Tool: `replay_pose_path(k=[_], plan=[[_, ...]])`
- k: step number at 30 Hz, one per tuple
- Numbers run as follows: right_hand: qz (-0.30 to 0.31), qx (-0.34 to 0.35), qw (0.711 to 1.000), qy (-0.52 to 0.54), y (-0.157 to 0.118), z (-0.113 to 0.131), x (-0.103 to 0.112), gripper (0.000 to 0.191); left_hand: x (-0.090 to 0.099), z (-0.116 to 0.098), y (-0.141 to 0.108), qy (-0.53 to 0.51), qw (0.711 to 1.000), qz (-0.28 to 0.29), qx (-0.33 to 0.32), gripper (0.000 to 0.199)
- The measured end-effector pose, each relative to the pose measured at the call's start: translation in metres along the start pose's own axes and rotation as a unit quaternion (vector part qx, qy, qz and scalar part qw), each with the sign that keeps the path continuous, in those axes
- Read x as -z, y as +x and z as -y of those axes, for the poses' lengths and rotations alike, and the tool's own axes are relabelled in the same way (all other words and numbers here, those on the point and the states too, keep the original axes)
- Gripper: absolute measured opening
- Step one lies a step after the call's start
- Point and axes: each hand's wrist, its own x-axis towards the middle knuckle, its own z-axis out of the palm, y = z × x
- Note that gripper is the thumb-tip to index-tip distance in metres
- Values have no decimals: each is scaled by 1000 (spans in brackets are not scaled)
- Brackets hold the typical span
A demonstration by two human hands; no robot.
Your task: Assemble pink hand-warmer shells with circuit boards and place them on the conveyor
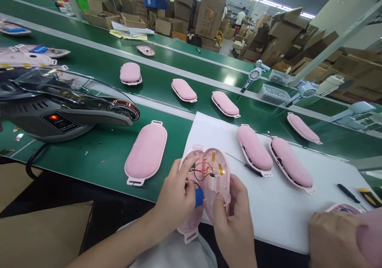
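Note:
An opened pink oval plastic casing (pixel 215 156) is in front of me, its two halves side by side like a book. Red and black wires (pixel 205 168) run between the halves, along with a blue battery (pixel 199 197) and bits of yellow tape (pixel 221 169). My left hand (pixel 176 192) holds the left half, its fingers reaching inside over the wires and its thumb by the battery. My right hand (pixel 234 220) grips the right half, thumb on the inner face and fingers behind. A closed pink oval case (pixel 147 152) lies left of my hands.
A grey-black machine with a clear cover (pixel 68 108) stands left. Pink cases (pixel 255 148) lie on the white sheet (pixel 268 208) and green belt (pixel 167 67). A screwdriver (pixel 348 193) and another person's hand (pixel 334 238) are at right. Small fans (pixel 255 75) and a screw box (pixel 273 94) stand behind.

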Motion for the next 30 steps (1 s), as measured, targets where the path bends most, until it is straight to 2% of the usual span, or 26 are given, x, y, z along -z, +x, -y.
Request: replay_pose_path(k=[4,7,9,11,14,15,17,18,22,27,30], plan=[[-36,-16,998,-54,-6,5,4,41,6,-7,-3,-21,999,42,0,34],[-55,-44,995,-74,-12,16,4,41,12,-12,-3,-46,997,59,0,34],[-22,-78,996,-26,-16,20,2,44,15,-13,-1,-34,998,44,10,41],[17,-109,993,39,-19,20,-1,49,17,-11,2,9,999,29,13,37],[50,-106,985,124,-24,14,-6,52,22,-11,6,61,997,44,12,22],[58,-97,983,143,-26,12,-8,51,23,-12,7,72,996,55,16,29],[67,-83,983,151,-30,9,-11,50,27,-15,7,104,992,73,19,44],[68,-80,985,141,-32,8,-12,50,29,-17,7,123,989,83,15,46],[80,-79,984,136,-33,3,-12,50,32,-23,7,177,977,115,-15,37],[108,-105,962,226,-22,-2,-6,53,35,-28,8,160,980,112,-26,29],[115,-112,958,239,-16,-1,-2,57,35,-22,9,65,989,122,-48,33]])
